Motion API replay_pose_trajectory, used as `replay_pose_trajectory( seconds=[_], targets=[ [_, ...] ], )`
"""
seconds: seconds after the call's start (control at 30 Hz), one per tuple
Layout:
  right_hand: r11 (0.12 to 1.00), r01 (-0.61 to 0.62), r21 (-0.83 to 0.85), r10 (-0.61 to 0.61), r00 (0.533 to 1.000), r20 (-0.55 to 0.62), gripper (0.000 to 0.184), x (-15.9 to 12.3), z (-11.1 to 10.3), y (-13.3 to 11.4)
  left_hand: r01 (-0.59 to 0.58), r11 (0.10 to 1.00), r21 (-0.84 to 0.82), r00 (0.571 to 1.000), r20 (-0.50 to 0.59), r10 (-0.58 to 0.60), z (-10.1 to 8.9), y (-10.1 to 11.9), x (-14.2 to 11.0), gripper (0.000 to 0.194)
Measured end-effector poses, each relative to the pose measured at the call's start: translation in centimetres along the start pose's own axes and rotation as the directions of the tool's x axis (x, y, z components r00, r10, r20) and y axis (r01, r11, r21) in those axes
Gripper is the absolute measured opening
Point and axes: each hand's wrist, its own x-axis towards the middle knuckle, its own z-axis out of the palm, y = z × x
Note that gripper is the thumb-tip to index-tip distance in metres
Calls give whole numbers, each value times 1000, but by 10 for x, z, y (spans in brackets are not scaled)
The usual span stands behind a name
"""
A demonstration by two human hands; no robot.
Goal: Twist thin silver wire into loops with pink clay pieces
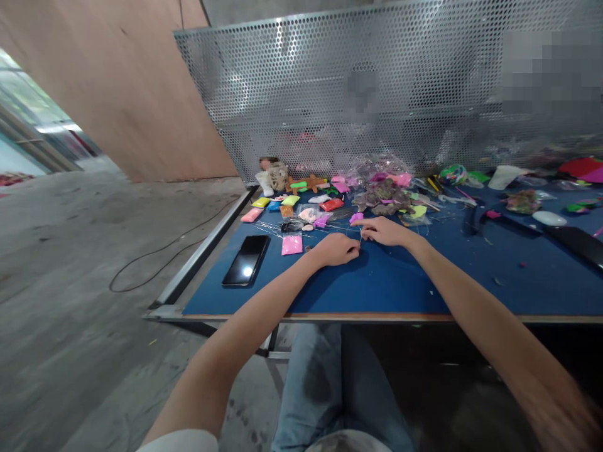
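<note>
My left hand (337,249) rests on the blue table (386,289) with its fingers curled and pinched on a thin wire (360,239). My right hand (384,230) meets it from the right, fingers also pinched on that same wire, with a small purple piece (357,217) just above the fingertips. A pink packet (292,244) lies just left of my left hand. Several thin wires (282,229) are spread on the table behind it.
A black phone (246,260) lies at the table's left. Small coloured packets (289,201), a clear bag of dark pieces (384,196) and toy figures (277,176) crowd the back by a perforated metal screen (377,81). A cable (155,257) trails on the concrete floor at left.
</note>
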Motion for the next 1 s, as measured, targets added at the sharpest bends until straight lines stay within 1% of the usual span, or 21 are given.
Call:
replay_pose_trajectory(
  seconds=[0.17, 0.3, 0.4, 0.5, 0.6, 0.7, 0.77, 0.9, 1.0],
  targets=[
    [1000, 6, 5, -6, 999, -32, 55, 4, 3, 4, 13, 1000, -2, 1000, 6, -12, 1, -1, 1, 30],
    [1000, -15, -8, 15, 999, -46, 54, 4, 5, 1, 36, 999, -10, 999, 27, -36, 0, 1, 1, 31],
    [999, -31, -28, 29, 995, -92, 53, 0, 6, -4, 136, 991, 10, 991, 20, -136, -1, 8, 1, 33],
    [998, -37, -57, 27, 986, -167, 49, -1, 8, -5, 277, 960, 41, 961, -35, -275, 0, 16, 1, 41],
    [998, -24, -53, 11, 972, -234, 46, 2, 12, -2, 354, 934, 55, 935, -48, -351, 2, 19, 3, 47],
    [999, 4, -54, -22, 945, -326, 43, 5, 15, 1, 374, 926, 49, 927, -20, -374, 4, 16, 5, 46],
    [996, 25, -84, -53, 932, -358, 44, 6, 15, 1, 378, 925, 33, 926, -10, -378, 5, 14, 6, 46],
    [987, 34, -160, -92, 924, -370, 47, 4, 14, -4, 393, 919, -18, 919, -18, -393, 4, 12, 5, 44],
    [981, 51, -189, -119, 922, -368, 52, 3, 15, -9, 416, 906, -74, 907, -40, -419, 3, 12, 5, 37]
  ],
)
